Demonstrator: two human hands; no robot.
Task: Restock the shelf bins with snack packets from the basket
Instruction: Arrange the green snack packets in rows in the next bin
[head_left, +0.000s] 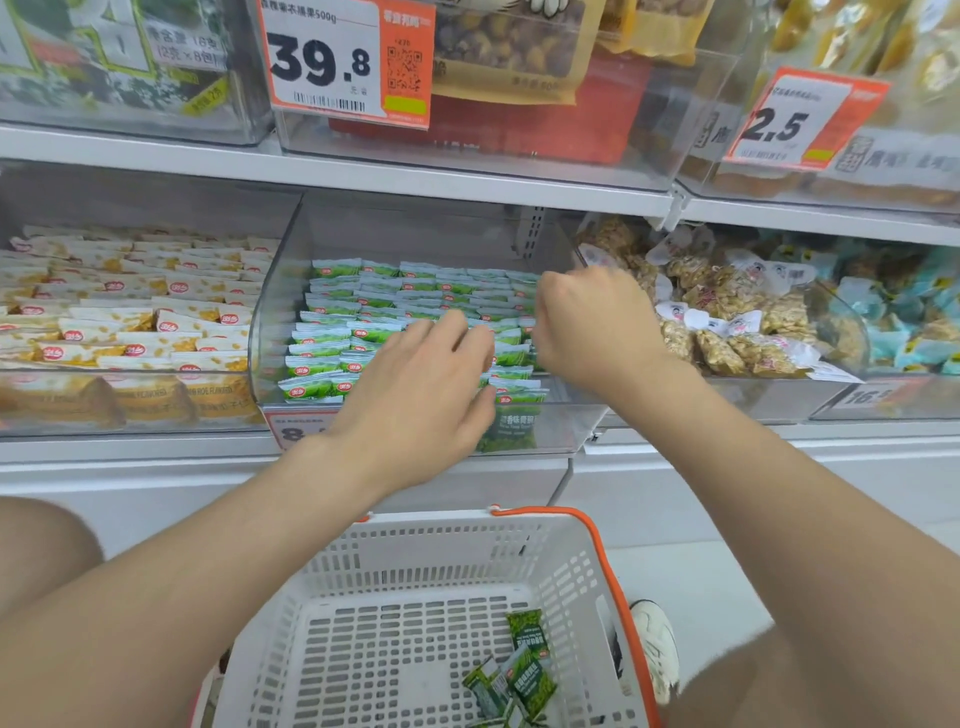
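The green-packet bin (275, 322), a clear bin on the lower shelf, is the reference for everything here. Inside it the green snack packets (358, 312) lie in neat overlapping rows, filling it from back to front.

The left hand (415, 400) reaches over the bin's front lip, palm down. Its grip is open, the fingers nearly straight and resting on the front rows of packets. The right hand (587, 327) is at the bin's right side, above the packets. Its fingers are curled under into a closed grip, and I cannot tell whether anything is held in it.

Directly below the bin, a white basket (441, 525) with an orange handle (608, 561) holds a few loose green packets (524, 670) in its right front corner.

Left of the bin, a neighbouring bin holds white-and-yellow packets (130, 312). Right of it lie clear packets of brown snacks (727, 312).

The upper shelf edge (363, 176) runs just above the bin's opening, with a 39.8 price tag (332, 57) higher up, so headroom over the packets is low. The bin's clear side walls close it in on both flanks, and its top front is open.
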